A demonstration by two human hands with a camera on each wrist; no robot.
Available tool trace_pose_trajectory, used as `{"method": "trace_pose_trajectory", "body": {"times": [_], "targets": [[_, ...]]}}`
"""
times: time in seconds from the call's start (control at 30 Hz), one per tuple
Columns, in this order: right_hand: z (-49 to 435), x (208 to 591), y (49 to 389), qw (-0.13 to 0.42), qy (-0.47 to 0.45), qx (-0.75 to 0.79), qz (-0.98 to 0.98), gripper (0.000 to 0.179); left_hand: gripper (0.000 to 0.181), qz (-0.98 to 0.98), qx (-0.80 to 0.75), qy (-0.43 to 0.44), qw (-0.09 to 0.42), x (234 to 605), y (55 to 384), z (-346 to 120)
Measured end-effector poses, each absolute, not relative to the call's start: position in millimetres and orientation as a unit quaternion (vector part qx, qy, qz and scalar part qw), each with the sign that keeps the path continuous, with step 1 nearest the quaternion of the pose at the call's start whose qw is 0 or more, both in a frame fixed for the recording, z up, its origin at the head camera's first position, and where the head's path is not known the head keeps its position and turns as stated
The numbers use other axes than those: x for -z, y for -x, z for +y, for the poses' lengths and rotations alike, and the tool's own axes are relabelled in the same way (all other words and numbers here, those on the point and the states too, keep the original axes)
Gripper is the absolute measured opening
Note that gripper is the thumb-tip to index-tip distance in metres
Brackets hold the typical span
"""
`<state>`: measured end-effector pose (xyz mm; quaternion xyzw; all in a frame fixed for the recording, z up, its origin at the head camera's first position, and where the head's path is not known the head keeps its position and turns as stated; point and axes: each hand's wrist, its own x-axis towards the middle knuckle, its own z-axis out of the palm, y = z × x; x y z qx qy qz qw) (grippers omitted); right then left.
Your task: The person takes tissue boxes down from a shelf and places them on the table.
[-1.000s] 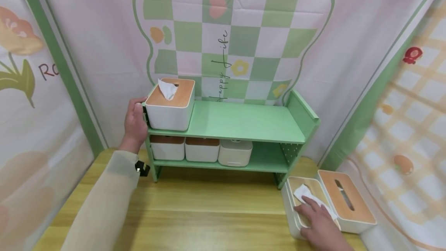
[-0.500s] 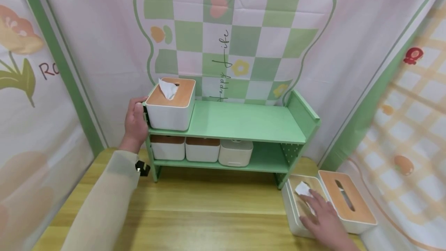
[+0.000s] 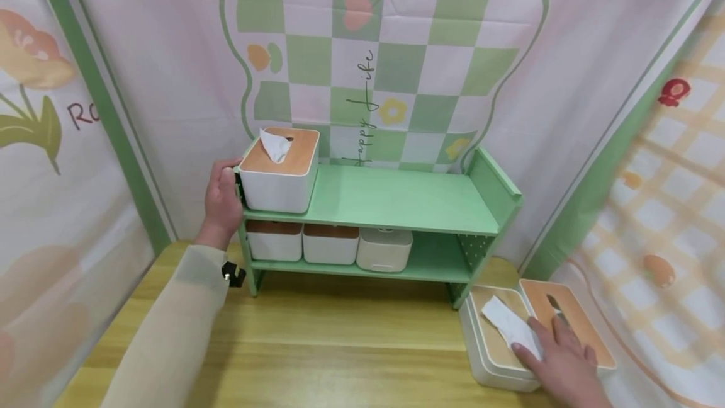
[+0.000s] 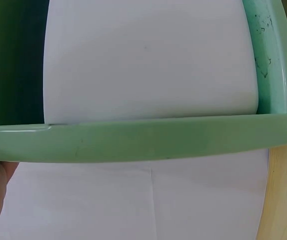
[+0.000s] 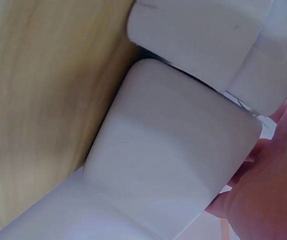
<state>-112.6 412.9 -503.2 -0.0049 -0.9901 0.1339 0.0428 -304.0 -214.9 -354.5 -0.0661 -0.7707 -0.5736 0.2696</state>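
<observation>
My left hand (image 3: pixel 223 206) grips the left side panel of a green two-tier shelf (image 3: pixel 396 197). Just inside that panel, on the top tier, stands a white tissue box (image 3: pixel 277 192) with a wood-look lid and a tissue poking out. At the lower right, my right hand (image 3: pixel 566 361) lies over two tissue boxes set side by side. Its fingers extend over the orange-brown lid of the outer box (image 3: pixel 580 317), and its thumb is at the end of the tissue (image 3: pixel 512 326) on the inner box (image 3: pixel 491 361). The right wrist view shows fingers along the outer box's (image 5: pixel 173 145) top edge.
On the lower tier, two white boxes with brown lids (image 3: pixel 274 244) and a cream box (image 3: pixel 384 250) stand in a row from the left. The wooden table (image 3: pixel 340 345) lies in front. Printed curtains (image 3: pixel 651 206) hang close on both sides and behind.
My right hand has moved right, from the inner box's tissue to the outer box's lid. The tissue now lies flatter and more uncovered. My left hand has stayed on the shelf.
</observation>
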Motion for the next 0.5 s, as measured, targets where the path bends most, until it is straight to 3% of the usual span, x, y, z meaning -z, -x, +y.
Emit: {"method": "trace_pose_trajectory", "body": {"times": [0.5], "targets": [[417.9,505.6,101.9,0.035,0.01,-0.115,-0.993,0.082,0.051,-0.772,0.569,0.07,0.275,353.9,303.9,-214.3]]}}
